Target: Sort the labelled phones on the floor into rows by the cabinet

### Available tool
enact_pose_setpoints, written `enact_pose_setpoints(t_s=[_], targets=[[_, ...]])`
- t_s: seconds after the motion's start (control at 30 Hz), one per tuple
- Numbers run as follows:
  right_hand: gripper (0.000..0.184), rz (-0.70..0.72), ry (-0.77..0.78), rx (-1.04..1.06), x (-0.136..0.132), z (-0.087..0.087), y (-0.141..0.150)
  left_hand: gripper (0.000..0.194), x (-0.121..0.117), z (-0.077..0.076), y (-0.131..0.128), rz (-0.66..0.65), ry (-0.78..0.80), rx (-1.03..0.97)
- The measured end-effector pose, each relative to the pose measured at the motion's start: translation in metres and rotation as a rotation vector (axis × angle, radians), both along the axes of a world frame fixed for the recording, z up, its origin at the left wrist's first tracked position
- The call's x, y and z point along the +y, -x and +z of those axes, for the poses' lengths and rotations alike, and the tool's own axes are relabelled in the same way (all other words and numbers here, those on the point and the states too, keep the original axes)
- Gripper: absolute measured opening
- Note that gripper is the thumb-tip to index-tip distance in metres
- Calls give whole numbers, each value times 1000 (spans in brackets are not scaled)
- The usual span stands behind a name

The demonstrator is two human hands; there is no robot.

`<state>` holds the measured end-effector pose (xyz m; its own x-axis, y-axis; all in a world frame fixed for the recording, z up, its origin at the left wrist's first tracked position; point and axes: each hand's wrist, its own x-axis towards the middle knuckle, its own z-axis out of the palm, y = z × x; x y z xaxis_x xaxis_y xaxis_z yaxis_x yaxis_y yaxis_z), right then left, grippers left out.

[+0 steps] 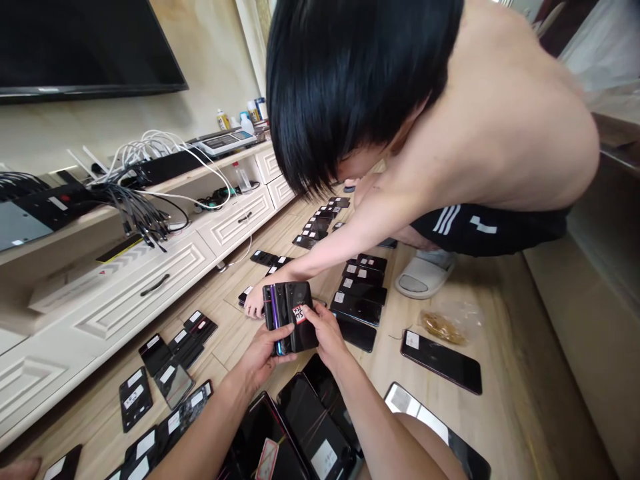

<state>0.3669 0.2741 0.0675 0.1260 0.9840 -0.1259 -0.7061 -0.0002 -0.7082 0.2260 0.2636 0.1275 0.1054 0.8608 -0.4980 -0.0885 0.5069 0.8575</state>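
Phones (290, 317), at least 2 held as a stack, sit between both hands, over the floor near the bottom middle of view. Long axis runs roughly away from the wearer, slightly tilted. Left hand (260, 357) is at the lower left of the stack, fingers (280, 338) closed across its lower part, nearest the purple edge (274, 327). Right hand (325, 337) is on the right side, fingertips (306, 315) gripping the back, right beside a red-and-white label (299, 313), so it's the nearer hand to that label. Co-worker's hand (255, 301) is just beside the stack, bare arm reaching in from upper right; contact can't be confirmed. Rows of black phones (360, 290) lie further out on the floor.
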Motion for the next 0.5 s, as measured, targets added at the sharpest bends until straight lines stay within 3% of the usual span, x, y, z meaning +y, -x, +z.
enact_pose_setpoints(t_s=[0.17, 0.33, 0.5], targets=[[46, -37, 36, 29, 2, -3, -4, 44, -2, 0, -7, 64, 21, -62], [38, -167, 106, 47, 7, -10, -18, 30, -1, 1, -5, 189, 70, -64], [34, 32, 22, 145, 5, 4, -29, 28, -2, 2, 1, 196, -35, 135]])
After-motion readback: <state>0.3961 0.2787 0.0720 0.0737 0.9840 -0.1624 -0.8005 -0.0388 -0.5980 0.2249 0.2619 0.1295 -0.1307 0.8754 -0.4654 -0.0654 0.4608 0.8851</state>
